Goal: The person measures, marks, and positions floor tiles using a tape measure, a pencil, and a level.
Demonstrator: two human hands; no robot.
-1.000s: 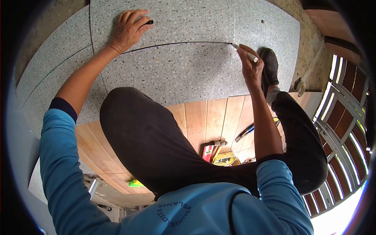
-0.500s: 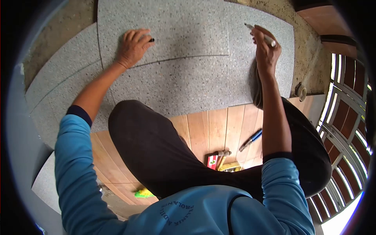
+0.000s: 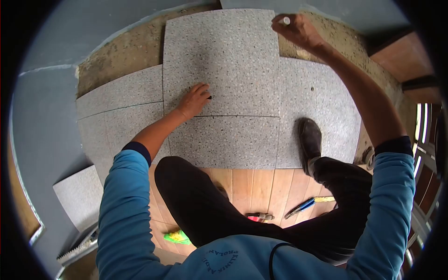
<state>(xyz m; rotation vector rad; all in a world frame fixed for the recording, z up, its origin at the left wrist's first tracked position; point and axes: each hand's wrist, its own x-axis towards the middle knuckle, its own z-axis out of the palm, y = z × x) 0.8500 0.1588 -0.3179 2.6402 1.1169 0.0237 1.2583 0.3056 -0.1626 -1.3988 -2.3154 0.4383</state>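
My right hand (image 3: 301, 32) grips a marker (image 3: 286, 20), seen nearly end-on, at the top right corner of a speckled grey tile (image 3: 224, 56). The marker's tip is hidden by my fingers. My left hand (image 3: 195, 101) rests on the lower part of the same tile, fingers bent, with a small black cap (image 3: 209, 97) poking out between thumb and fingers. This tile lies over the floor tiles, its lower edge showing as a dark line above another grey tile (image 3: 224, 142).
My shoe (image 3: 310, 140) stands on the right tile (image 3: 322, 102). On wood-look flooring (image 3: 242, 186) lie a hammer (image 3: 265, 217), a blue-handled tool (image 3: 304, 205) and a yellow-green item (image 3: 177, 237). A saw (image 3: 77, 249) and a loose tile piece (image 3: 81, 196) are at left. Bare cement (image 3: 123, 56) borders the wall.
My right hand with the marker has moved from above the right tile to the upper tile's far right corner. The view has shifted, showing more wall; my left hand stays on the tile.
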